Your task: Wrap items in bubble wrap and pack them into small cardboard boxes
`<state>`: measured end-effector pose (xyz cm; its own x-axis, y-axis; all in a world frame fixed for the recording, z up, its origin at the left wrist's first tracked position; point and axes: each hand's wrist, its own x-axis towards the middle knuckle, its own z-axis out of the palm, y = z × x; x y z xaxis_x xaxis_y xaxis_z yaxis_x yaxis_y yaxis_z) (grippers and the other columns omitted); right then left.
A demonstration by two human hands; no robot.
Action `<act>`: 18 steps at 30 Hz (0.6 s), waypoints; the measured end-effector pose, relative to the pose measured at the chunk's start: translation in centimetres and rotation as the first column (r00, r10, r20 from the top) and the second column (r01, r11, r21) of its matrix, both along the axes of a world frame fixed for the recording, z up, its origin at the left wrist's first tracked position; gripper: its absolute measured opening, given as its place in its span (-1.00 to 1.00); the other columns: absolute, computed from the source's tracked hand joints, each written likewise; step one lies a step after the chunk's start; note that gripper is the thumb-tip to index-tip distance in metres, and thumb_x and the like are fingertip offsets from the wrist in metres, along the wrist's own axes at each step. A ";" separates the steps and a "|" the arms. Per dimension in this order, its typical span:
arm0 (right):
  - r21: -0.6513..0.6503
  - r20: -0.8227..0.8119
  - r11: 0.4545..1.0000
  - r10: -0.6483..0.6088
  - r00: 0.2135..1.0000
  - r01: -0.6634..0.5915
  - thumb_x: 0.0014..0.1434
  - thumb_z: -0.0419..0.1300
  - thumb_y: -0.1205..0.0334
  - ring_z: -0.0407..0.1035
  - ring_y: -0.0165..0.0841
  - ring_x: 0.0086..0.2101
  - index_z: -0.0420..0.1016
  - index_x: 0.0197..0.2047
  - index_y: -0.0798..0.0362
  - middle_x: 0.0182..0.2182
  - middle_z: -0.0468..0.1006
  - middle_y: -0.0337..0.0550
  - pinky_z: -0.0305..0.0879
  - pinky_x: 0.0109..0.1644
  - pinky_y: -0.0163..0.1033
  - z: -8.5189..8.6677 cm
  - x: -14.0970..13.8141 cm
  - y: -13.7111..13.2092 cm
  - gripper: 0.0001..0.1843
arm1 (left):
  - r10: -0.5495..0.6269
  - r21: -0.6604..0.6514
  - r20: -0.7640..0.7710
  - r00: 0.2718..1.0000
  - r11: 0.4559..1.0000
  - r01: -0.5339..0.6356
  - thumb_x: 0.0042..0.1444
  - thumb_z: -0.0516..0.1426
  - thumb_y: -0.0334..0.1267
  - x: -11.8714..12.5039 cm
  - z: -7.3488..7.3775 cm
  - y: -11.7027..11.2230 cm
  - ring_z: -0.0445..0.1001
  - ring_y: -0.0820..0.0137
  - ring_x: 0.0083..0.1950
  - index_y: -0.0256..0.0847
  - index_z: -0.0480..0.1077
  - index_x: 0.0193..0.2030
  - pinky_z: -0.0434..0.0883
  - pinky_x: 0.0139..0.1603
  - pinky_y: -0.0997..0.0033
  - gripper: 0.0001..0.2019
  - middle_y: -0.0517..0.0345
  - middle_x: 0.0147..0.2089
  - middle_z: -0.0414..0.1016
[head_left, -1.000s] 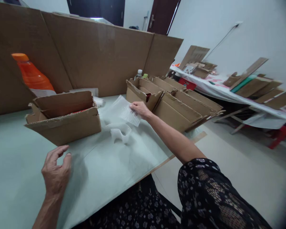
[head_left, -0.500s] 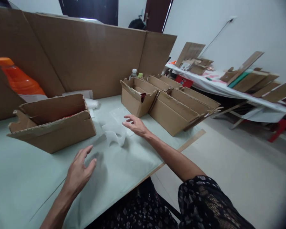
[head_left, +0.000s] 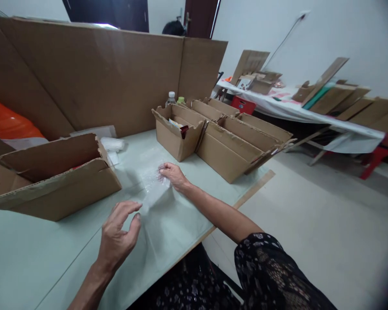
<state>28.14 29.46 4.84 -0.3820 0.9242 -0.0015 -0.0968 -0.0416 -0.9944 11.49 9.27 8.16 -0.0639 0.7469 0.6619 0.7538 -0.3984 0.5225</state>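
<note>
- Since half a second ago, your right hand (head_left: 175,175) has gone from spread fingers to a pinch on the clear plastic sheet (head_left: 151,175), and your left hand (head_left: 118,230) has moved in closer to it.
- Your right hand has thumb and fingertips pressed together on the crinkled plastic near its right side.
- Your left hand is loosely curved, with a gap between thumb and fingers — it has hold of nothing, and its fingertips are near the sheet's lower end.
- The plastic sheet is over the middle of the desk (head_left: 73,241), between the two groups of boxes; its lower part looks cloudy white, and you cannot tell whether that is a separate piece.
- To the left of the sheet sits an opened cardboard box (head_left: 80,188) with something red just showing inside.
- Behind that box are a white roll (head_left: 112,144) and, at the edge of view, an orange bottle (head_left: 9,118).
- Beyond your right hand, a small box (head_left: 167,137) holds a dark red item (head_left: 184,130), and a larger box (head_left: 226,151) stands just beside it.
- Past the small box are a clear bottle (head_left: 171,99) and a green lid (head_left: 181,100) — both before the tall cardboard panel (head_left: 116,77).
</note>
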 end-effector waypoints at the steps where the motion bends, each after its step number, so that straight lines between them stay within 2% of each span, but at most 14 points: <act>1: -0.025 -0.020 1.000 0.004 1.000 -0.005 -0.07 0.22 0.20 0.38 -0.45 -0.51 0.35 -0.34 0.03 -0.49 0.48 -0.30 0.32 -0.42 -0.35 -0.4 -0.1 -0.2 -0.81 | 0.013 -0.039 -0.009 1.000 0.999 -0.013 0.25 0.14 -0.31 0.1 -0.5 -0.2 0.54 0.28 0.01 -0.14 0.45 0.06 0.47 0.07 0.27 -0.75 0.03 -0.03 0.54; 4: -0.075 -0.072 0.997 0.023 0.997 -0.028 -0.07 0.19 0.25 0.38 -0.45 -0.49 0.36 -0.31 0.03 -0.45 0.50 -0.29 0.32 -0.41 -0.35 -1.1 -0.7 -0.7 -0.81 | 0.062 -0.166 -0.072 0.995 0.983 -0.073 0.16 0.24 -0.08 0.5 -2.7 0.1 0.40 0.05 0.29 -0.18 0.17 0.40 0.43 0.22 0.00 -0.31 -0.19 0.30 0.36; 6: -0.094 -0.095 0.995 0.026 0.995 -0.035 -0.04 0.17 0.28 0.37 -0.45 -0.48 0.34 -0.30 0.03 -0.45 0.49 -0.31 0.34 -0.40 -0.35 -1.3 -1.4 -1.3 -0.84 | 0.032 -0.227 -0.140 0.990 0.972 -0.063 0.10 0.28 -0.04 0.8 -4.2 0.7 0.33 -0.03 0.34 -0.19 0.02 0.48 0.39 0.26 -0.11 -0.13 -0.23 0.37 0.29; 7: -0.100 -0.102 0.994 0.025 0.994 -0.035 -0.03 0.16 0.30 0.36 -0.45 -0.49 0.34 -0.31 0.03 -0.46 0.48 -0.31 0.34 -0.40 -0.34 -1.4 -1.9 -1.5 -0.85 | 0.021 -0.237 -0.166 0.986 0.970 -0.061 0.11 0.26 -0.08 0.9 -4.8 1.0 0.37 -0.02 0.30 -0.19 0.02 0.47 0.41 0.23 -0.11 -0.16 -0.21 0.32 0.34; 9: -0.097 -0.107 0.995 0.025 0.994 -0.036 -0.01 0.14 0.33 0.35 -0.45 -0.50 0.35 -0.32 0.03 -0.46 0.48 -0.31 0.34 -0.40 -0.33 -1.4 -3.0 -2.0 -0.88 | 0.028 -0.207 -0.192 0.981 0.976 -0.068 0.16 0.18 -0.26 0.8 -5.5 1.5 0.49 0.08 0.08 -0.19 0.14 0.40 0.48 0.08 -0.01 -0.34 -0.11 0.09 0.51; 11: -0.076 -0.102 0.996 0.031 0.994 -0.039 -0.01 0.15 0.37 0.37 -0.44 -0.48 0.38 -0.33 0.04 -0.45 0.50 -0.30 0.35 -0.38 -0.32 -1.2 -3.9 -2.0 -0.89 | 0.020 -0.136 -0.219 0.975 0.989 -0.051 0.18 0.10 -0.41 0.5 -5.4 1.7 0.50 0.15 -0.07 -0.18 0.29 0.25 0.49 -0.02 0.09 -0.52 -0.01 -0.09 0.54; 13: -0.036 -0.085 0.999 0.029 0.996 -0.032 0.01 0.18 0.38 0.41 -0.42 -0.41 0.41 -0.32 0.05 -0.42 0.52 -0.30 0.38 -0.29 -0.31 -0.9 -3.9 -1.4 -0.88 | -0.015 -0.078 -0.297 0.955 0.997 -0.009 0.17 0.09 -0.46 0.0 -4.8 1.4 0.49 0.13 -0.02 -0.17 0.38 0.13 0.47 0.03 0.07 -0.63 -0.05 -0.07 0.52; 15: 0.043 -0.032 0.999 -0.005 0.999 0.006 0.04 0.22 0.37 0.45 -0.39 -0.28 0.45 -0.25 0.05 -0.33 0.55 -0.27 0.40 -0.13 -0.27 -0.6 -2.3 -0.7 -0.85 | -0.065 -0.089 -0.387 0.920 0.995 0.033 0.16 0.11 -0.48 -0.4 -4.5 0.4 0.46 0.07 0.08 -0.18 0.39 0.09 0.44 0.09 0.01 -0.64 -0.11 0.05 0.49; 17: 0.207 0.103 0.978 -0.053 0.993 0.031 0.09 0.22 0.35 0.46 -0.34 -0.13 0.47 -0.11 0.06 -0.17 0.58 -0.18 0.38 0.04 -0.18 -0.4 0.5 -0.1 -0.75 | -0.118 -0.152 -0.422 0.899 0.987 0.058 0.12 0.09 -0.52 -0.7 -4.7 -0.9 0.45 0.06 0.11 -0.18 0.38 0.11 0.44 0.09 0.02 -0.59 -0.13 0.10 0.47; 18: 0.325 0.215 0.946 -0.068 0.974 -0.006 0.13 0.20 0.35 0.46 -0.30 -0.05 0.47 -0.02 0.07 -0.06 0.58 -0.11 0.37 0.09 -0.12 -0.5 2.2 0.1 -0.68 | -0.139 -0.185 -0.419 0.897 0.981 0.066 0.11 0.08 -0.54 -0.7 -5.0 -1.6 0.46 0.07 0.11 -0.18 0.37 0.11 0.44 0.08 0.04 -0.57 -0.12 0.11 0.47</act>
<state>30.30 29.60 4.37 -0.3771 0.9004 0.2170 0.1306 0.2837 -0.9500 10.81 7.66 3.17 0.2809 0.8326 0.4773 0.8781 -0.4237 0.2223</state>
